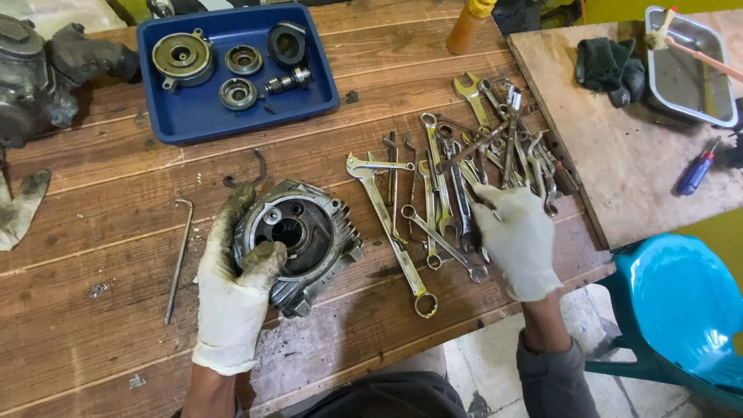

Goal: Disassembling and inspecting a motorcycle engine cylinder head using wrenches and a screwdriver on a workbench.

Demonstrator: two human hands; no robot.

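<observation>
Pretty even, soft daylight here, so shadows stay short and faint. Everything's sharp, just slight wide-angle bending at the edges and some shine off the pile of steel wrenches (464,166).

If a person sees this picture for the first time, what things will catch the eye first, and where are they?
First comes the finned metal engine part at the centre of the wooden table, held in the grip of the gloved left hand. To its right, the gloved right hand rests on a spread pile of wrenches. At the back, a blue tray holds round metal parts.
</observation>
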